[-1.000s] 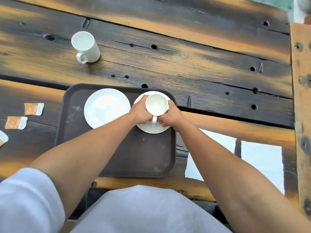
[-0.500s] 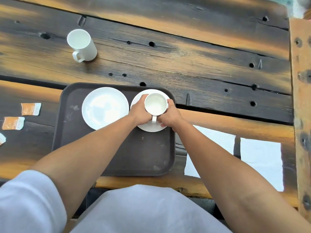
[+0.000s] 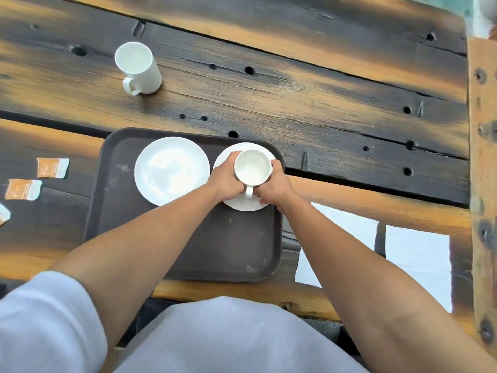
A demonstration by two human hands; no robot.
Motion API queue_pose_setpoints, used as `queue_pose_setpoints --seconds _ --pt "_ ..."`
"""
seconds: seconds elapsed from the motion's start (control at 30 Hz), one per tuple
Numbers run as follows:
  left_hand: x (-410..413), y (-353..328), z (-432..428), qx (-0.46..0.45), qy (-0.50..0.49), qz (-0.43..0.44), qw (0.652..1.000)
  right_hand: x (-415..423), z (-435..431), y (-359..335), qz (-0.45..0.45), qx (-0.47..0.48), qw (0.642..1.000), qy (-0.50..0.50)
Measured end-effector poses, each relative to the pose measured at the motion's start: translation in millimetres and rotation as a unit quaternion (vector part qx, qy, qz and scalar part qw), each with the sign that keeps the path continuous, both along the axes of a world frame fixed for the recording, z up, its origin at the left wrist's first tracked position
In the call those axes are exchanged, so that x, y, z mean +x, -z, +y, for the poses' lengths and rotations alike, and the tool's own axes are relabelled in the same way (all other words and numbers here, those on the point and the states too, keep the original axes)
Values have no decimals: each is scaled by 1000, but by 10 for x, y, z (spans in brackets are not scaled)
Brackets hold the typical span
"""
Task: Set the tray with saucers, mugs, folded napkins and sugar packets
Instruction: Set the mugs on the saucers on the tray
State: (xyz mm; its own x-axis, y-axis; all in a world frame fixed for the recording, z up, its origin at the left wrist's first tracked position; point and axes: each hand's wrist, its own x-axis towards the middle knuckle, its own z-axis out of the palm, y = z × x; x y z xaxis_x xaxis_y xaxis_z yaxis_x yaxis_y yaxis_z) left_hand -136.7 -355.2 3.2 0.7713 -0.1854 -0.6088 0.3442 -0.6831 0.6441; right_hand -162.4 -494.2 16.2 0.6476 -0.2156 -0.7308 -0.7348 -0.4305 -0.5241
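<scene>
A dark brown tray (image 3: 188, 254) lies on the wooden table in front of me. Two white saucers sit side by side at its far end: the left saucer (image 3: 172, 170) is bare, the right saucer (image 3: 242, 204) carries a white mug (image 3: 252, 168) with its handle towards me. My left hand (image 3: 226, 181) and my right hand (image 3: 274, 187) wrap the mug from either side. A second white mug (image 3: 138, 67) stands on the table beyond the tray, far left. Orange sugar packets (image 3: 52, 167) lie left of the tray. White napkins (image 3: 418, 262) lie to the right.
The table (image 3: 322, 103) is made of dark, rough planks with holes and gaps. A raised wooden beam (image 3: 482, 184) runs along the right side. The near table edge meets my grey clothing.
Both hands stay on the mug over the right saucer. Only the camera has shifted slightly; nothing on the table moved.
</scene>
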Motion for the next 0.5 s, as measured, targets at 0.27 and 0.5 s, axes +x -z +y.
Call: queue_pose_setpoints --seconds 0.27,0.5 --pt "-7 65 70 -13 6 -12 1000 -10 52 67 -14 -17 1000 -9" --pt "-68 131 87 -24 -2 -47 999 9 31 99 -17 -18 999 -21"
